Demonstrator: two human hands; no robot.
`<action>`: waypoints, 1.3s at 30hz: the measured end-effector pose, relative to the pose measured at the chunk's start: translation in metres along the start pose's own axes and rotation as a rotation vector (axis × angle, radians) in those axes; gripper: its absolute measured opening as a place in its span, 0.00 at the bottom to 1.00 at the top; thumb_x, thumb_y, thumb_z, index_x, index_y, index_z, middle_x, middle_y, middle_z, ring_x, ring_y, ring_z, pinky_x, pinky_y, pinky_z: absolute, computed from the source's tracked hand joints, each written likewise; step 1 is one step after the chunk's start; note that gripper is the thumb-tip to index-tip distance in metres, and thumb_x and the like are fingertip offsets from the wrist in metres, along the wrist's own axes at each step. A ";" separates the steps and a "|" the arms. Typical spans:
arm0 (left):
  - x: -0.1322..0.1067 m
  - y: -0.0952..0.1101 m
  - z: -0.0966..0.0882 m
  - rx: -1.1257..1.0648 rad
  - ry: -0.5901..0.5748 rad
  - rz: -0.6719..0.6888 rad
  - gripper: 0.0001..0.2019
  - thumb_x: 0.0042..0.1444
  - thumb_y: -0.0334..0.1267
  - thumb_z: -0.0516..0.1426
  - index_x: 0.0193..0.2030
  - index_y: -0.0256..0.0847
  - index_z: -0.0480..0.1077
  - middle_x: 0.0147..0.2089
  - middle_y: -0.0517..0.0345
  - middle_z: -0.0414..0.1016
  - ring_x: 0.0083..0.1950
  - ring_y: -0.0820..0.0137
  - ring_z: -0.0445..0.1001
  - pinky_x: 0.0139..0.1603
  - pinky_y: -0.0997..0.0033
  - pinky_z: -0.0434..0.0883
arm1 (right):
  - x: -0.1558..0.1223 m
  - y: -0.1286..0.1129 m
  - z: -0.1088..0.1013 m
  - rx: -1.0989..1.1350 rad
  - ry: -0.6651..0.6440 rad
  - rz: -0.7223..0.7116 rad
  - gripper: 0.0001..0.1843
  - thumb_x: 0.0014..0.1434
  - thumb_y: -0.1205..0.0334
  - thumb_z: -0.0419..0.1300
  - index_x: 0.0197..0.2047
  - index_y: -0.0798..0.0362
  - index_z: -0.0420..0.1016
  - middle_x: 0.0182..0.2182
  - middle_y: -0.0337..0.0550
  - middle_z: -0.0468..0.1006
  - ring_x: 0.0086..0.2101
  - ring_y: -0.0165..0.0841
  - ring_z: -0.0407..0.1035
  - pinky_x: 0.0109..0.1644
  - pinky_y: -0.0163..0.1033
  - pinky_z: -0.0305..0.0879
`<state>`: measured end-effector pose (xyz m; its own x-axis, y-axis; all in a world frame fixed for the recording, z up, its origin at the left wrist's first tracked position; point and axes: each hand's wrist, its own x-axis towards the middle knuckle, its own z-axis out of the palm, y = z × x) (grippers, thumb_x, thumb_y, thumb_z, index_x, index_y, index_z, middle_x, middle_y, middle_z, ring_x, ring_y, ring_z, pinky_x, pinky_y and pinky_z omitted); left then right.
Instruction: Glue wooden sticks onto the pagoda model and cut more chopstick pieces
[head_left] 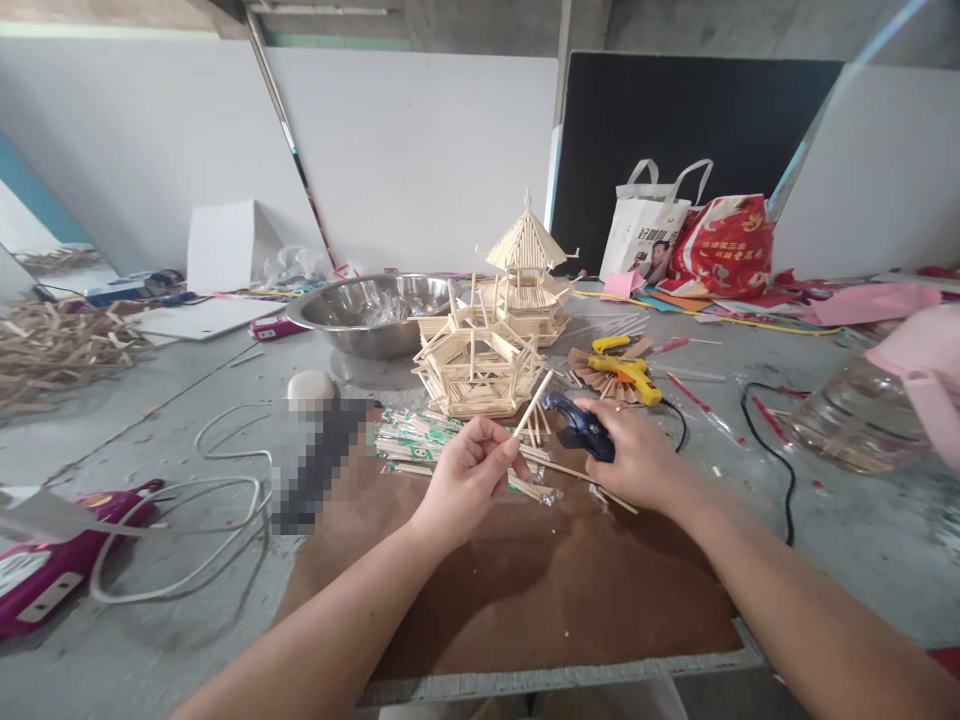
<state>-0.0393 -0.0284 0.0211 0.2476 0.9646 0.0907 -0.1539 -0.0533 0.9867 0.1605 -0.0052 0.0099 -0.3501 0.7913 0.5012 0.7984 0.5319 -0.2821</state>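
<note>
Between the thumb and fingers of my left hand (474, 472) is a short pale wooden stick (534, 404), its free end tilted up to the right. My right hand (639, 452) is wrapped around a dark blue hand cutter (580, 426), whose jaws are close to the stick; whether they touch it I cannot tell. Paper-and-plastic-wrapped chopsticks (411, 438) lie in a pile left of my hands. Below them, longer loose sticks (581, 470) rest on the brown mat (570, 600). Just beyond stands an open-topped stick structure (480, 375), with a roofed stick pavilion (527, 250) behind it.
A steel basin (345, 325) stands behind the pile. Yellow glue guns (626, 375) and their black cord lie to the right, near a large clear bottle (847, 425). Left are a white cable (196, 590) and a purple power strip (64, 570). Bags (724, 250) stand at the back.
</note>
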 end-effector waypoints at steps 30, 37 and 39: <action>-0.001 -0.009 0.008 -0.023 -0.043 -0.058 0.15 0.43 0.45 0.57 0.26 0.38 0.55 0.16 0.72 0.54 0.10 0.85 0.53 0.08 0.85 0.48 | -0.005 -0.025 -0.002 0.022 -0.179 -0.102 0.23 0.43 0.65 0.53 0.46 0.54 0.62 0.39 0.45 0.73 0.39 0.36 0.66 0.42 0.39 0.60; 0.000 -0.012 0.007 -0.020 -0.050 -0.051 0.15 0.43 0.45 0.57 0.27 0.38 0.55 0.16 0.72 0.55 0.10 0.85 0.53 0.09 0.85 0.48 | -0.005 -0.023 -0.001 0.034 -0.167 -0.123 0.25 0.41 0.66 0.53 0.47 0.54 0.62 0.39 0.45 0.73 0.39 0.36 0.66 0.43 0.38 0.60; 0.000 -0.012 0.007 -0.025 -0.054 -0.051 0.16 0.43 0.46 0.58 0.27 0.38 0.56 0.16 0.72 0.55 0.10 0.85 0.53 0.09 0.85 0.48 | -0.005 -0.023 -0.001 0.041 -0.163 -0.129 0.25 0.41 0.66 0.53 0.46 0.54 0.62 0.39 0.44 0.73 0.39 0.36 0.66 0.42 0.38 0.60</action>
<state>-0.0308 -0.0294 0.0106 0.3067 0.9506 0.0480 -0.1632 0.0028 0.9866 0.1447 -0.0216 0.0151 -0.5255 0.7522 0.3976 0.7224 0.6413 -0.2583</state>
